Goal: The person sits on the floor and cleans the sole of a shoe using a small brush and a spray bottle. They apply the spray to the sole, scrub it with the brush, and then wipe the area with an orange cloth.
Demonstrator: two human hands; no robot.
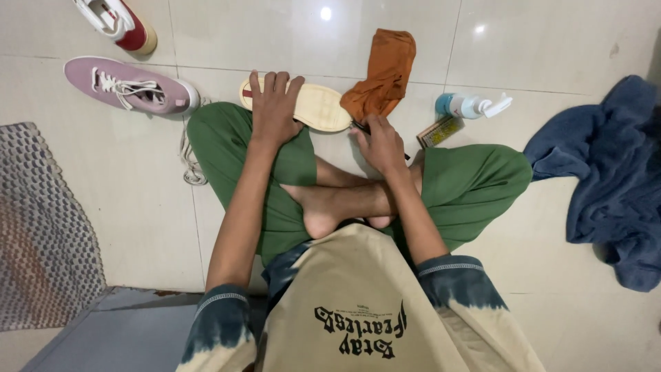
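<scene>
A person was seen from above, seated cross-legged on a pale tiled floor (551, 41) in green trousers (475, 186), bare feet tucked together.

At the far left a grey woven mat (41, 220) was laid on the floor. Beyond it, a red and white shoe (120, 24) was partly cut off at the top edge, and a pink sneaker (127, 86) with white laces was set just beside the left knee. A loose white shoelace (189, 162) trailed along the floor by that knee.

The left hand (274, 110) was pressed flat, fingers spread and extended, on the left end of a cream-coloured insole (317, 107), which was lying on the floor just ahead of the knees. Nothing was gripped by it.

The right hand (380, 143) was curled, fingers bent down near the insole's right end, where a small dark object was touched or pinched; what it was could not be told.

An orange cloth (382, 72) was crumpled against the insole's right end. Farther right, a small clear pump bottle (471, 105) with a blue band was lying on its side; its contents could not be made out. A small flat packet (439, 131) was placed just below it. At the far right a dark blue towel (613, 179) was heaped.
</scene>
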